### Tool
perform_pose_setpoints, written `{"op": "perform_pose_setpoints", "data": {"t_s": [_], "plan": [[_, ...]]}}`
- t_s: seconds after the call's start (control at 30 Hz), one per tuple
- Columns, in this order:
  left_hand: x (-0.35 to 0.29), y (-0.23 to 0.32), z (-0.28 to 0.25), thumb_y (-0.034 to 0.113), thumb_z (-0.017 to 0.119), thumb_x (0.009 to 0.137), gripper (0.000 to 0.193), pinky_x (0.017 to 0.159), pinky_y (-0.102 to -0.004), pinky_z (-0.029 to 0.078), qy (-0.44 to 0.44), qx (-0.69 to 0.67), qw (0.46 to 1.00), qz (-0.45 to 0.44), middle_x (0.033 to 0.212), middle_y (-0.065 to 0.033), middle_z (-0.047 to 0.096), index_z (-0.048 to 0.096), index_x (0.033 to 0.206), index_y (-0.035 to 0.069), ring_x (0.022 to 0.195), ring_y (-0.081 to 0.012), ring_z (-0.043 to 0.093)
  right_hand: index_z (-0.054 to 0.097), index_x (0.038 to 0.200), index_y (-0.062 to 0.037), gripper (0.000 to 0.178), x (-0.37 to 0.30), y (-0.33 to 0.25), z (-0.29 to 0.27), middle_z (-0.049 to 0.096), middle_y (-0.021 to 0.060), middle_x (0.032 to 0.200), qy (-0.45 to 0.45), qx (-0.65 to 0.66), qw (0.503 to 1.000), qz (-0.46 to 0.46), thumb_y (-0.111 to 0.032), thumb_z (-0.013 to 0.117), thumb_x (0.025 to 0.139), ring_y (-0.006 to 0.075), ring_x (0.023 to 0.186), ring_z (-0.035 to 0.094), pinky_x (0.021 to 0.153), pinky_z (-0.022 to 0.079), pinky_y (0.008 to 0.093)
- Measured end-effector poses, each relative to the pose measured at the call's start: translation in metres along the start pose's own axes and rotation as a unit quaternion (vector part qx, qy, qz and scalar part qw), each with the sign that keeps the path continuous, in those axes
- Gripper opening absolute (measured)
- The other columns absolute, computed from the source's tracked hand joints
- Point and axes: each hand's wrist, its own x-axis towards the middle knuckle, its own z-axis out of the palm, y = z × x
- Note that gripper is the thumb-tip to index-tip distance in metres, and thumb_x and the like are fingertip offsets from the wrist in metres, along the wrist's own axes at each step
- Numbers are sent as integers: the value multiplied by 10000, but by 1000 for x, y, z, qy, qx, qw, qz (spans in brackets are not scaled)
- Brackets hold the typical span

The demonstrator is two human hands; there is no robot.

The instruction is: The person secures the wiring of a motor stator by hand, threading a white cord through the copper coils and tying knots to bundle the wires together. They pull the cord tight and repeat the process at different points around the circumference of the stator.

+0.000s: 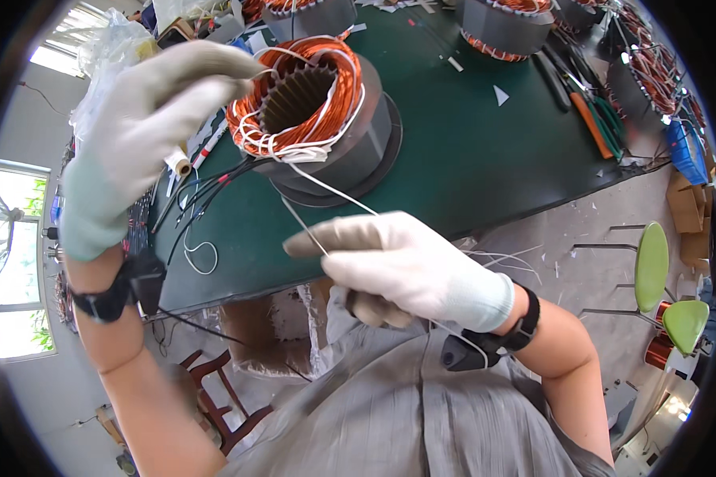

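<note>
A motor stator (338, 135) stands upright on the green table, its orange copper windings (350, 75) bound with white lacing cord (334, 191). My left hand (147, 119), in a white glove, is at the stator's left rim; its thumb and fingertips pinch at the white cord by the windings, slightly blurred. My right hand (406, 270), also gloved, is in front of the stator at the table's near edge. Between its thumb and forefinger is a thin needle-like rod (304, 226) pointing up and left. The cord runs from the windings to this hand and trails past its wrist.
Black lead wires (207, 187) and a marker (209, 143) lie left of the stator. Pliers and orange-handled scissors (591, 126) are on the right side of the table (461, 159). More wound stators (505, 30) stand at the back. Green chairs (652, 266) are beyond the right edge.
</note>
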Motion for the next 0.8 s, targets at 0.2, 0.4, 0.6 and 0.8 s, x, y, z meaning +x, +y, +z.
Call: {"op": "perform_pose_setpoints", "data": {"t_s": [0.2, 0.4, 0.6, 0.8], "plan": [[17, -33, 22, 112, 572, 959, 288, 942, -314, 487, -110, 70, 990, 46, 1094, -122, 668, 635, 1207, -20, 1026, -200, 640, 579, 1284, 27, 403, 8, -2, 0, 607, 7, 641, 64, 135, 989, 2, -197, 539, 951, 28, 449, 486, 395, 356, 193], [5, -47, 35, 122, 698, 855, 389, 1014, -371, 442, -110, 102, 981, 125, 1148, -125, 636, 640, 1220, -2, 1122, -254, 591, 555, 1316, 113, 435, 23, 5, -9, 556, -23, 634, 62, 121, 987, -86, -180, 473, 1005, 17, 409, 376, 417, 271, 168], [2, -46, 33, 156, 528, 999, 344, 963, -337, 476, -50, 47, 991, 112, 1177, -108, 675, 609, 1288, -13, 1092, -225, 635, 665, 1169, 42, 354, 24, -4, 2, 563, -25, 633, 182, -41, 973, -134, -253, 530, 1027, 7, 480, 447, 458, 336, 165], [56, -26, 27, 26, 677, 792, 133, 814, -391, 519, -169, 237, 919, 267, 913, -101, 700, 746, 907, 32, 918, -299, 656, 687, 949, 23, 395, 47, 3, -27, 609, -4, 645, 278, -331, 877, -208, -335, 545, 1037, 27, 537, 540, 488, 412, 187]]}}
